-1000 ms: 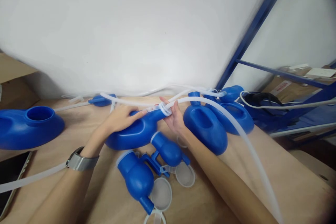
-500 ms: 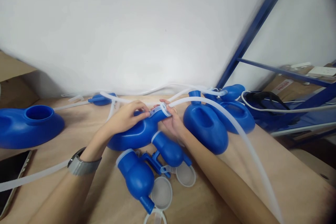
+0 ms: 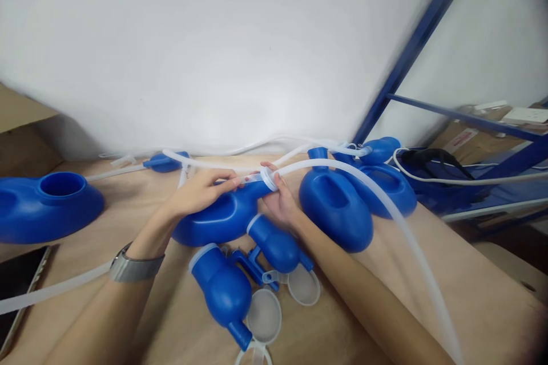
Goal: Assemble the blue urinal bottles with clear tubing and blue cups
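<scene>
A blue plastic bottle with a moulded handle lies in front of me, its neck pointing right. My right hand wraps its fingers and thumb round the white cap at the mouth of that neck. From the cap a translucent hose arcs away to the right and down. A clear strap with holes runs from the cap to the left. My left hand pinches the strap's far end between thumb and fingertips, above the bottle. A grey watch band circles the left wrist.
Two blue spouted pieces with clear lids lie nearer me. More blue bottles stand right and left. A dark flat device lies at left, a cardboard box behind. A blue metal frame rises at right.
My left hand has drawn slightly left, and the strap now stretches straighter, lifted off the neck. My right hand stays at the cap.
</scene>
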`<state>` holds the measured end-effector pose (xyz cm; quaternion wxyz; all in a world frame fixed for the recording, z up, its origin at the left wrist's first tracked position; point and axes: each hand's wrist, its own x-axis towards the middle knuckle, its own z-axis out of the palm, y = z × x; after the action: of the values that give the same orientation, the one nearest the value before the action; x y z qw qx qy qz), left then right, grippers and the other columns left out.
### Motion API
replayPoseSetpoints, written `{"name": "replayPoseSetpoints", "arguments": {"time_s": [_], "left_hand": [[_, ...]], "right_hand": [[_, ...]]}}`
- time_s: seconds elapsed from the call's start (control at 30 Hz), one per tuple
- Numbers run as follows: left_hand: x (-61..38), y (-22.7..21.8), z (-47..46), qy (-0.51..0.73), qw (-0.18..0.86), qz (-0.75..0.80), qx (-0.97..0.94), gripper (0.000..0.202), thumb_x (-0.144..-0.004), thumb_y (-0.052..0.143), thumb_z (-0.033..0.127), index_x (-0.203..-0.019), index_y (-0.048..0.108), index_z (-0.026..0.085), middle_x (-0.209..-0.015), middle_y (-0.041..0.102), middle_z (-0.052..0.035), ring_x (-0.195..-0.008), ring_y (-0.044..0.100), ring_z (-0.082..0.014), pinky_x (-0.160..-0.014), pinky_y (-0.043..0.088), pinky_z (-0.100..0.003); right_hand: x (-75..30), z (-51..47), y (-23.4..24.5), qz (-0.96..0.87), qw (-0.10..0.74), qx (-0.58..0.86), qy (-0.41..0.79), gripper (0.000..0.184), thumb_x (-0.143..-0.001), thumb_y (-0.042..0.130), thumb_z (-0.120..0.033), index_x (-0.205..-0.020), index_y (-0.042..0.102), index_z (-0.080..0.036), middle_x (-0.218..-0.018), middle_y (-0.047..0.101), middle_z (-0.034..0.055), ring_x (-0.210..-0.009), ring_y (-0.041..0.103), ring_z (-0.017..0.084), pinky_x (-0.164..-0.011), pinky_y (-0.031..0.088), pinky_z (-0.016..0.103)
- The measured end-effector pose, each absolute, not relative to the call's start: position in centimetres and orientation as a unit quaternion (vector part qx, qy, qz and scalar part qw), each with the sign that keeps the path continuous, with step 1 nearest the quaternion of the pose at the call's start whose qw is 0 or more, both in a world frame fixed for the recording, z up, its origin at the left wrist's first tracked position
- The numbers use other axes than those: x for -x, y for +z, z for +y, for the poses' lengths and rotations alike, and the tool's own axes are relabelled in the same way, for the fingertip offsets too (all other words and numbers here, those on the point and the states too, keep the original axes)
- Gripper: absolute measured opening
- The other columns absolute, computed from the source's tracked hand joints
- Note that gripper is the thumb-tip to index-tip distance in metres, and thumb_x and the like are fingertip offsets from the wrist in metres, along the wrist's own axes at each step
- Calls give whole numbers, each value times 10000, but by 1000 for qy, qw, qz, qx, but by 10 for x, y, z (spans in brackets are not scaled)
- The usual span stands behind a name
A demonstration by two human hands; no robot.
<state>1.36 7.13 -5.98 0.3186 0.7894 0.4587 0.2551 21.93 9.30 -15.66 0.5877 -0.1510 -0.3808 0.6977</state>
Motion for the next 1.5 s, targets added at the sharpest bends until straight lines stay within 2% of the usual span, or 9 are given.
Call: {"name": "replayPoseSetpoints", "arguments": {"time_s": [0.1,0.2,0.37,0.5,0.6,0.77,1.5], "left_hand": [[-14,-59,72,259,329,472,-776,470,-908,564,637,-861,751,207,-853,745,-20,-849,644,-223,-787,476,-309],[-14,-59,72,262,332,483,-767,482,-882,578,647,-824,750,201,-842,748,-31,-845,650,-236,-769,476,-319],[-14,-58,72,272,338,479,-763,447,-871,596,612,-801,748,198,-831,754,-34,-843,659,-238,-795,495,-327],[-14,-58,72,279,335,476,-764,417,-879,602,575,-775,742,196,-821,758,-33,-838,667,-239,-827,506,-339],[-13,-58,73,278,336,477,-763,401,-885,602,552,-780,747,193,-840,773,-37,-854,676,-243,-823,505,-335],[-11,-60,74,272,331,474,-769,395,-893,594,534,-785,756,190,-828,770,-30,-827,663,-231,-787,485,-321],[-11,-60,74,264,322,475,-775,425,-890,594,567,-776,755,190,-827,778,-39,-823,672,-236,-784,503,-331]], "right_hand": [[-224,92,-154,-354,573,126,728,487,-878,575,-503,-1280,643,-237,-1036,771,59,-1089,696,276,-977,531,435],[-226,93,-153,-334,555,114,753,517,-853,503,-451,-1281,660,-209,-1043,774,70,-1101,691,288,-992,525,458],[-221,99,-156,-312,554,194,747,359,-893,543,-425,-1115,727,-211,-948,782,40,-1077,698,247,-986,528,369],[-217,102,-159,-310,555,211,743,301,-923,585,-467,-1063,722,-239,-932,782,23,-1065,700,239,-952,548,355],[-218,104,-160,-303,554,210,746,289,-933,608,-460,-1090,712,-241,-959,779,14,-1022,706,213,-934,551,325],[-220,105,-160,-294,569,194,743,280,-939,599,-346,-1193,688,-268,-961,784,-9,-954,710,168,-900,550,283],[-228,104,-153,-337,571,193,723,444,-885,647,-274,-1329,669,-279,-951,776,1,-886,693,170,-778,551,274]]}}
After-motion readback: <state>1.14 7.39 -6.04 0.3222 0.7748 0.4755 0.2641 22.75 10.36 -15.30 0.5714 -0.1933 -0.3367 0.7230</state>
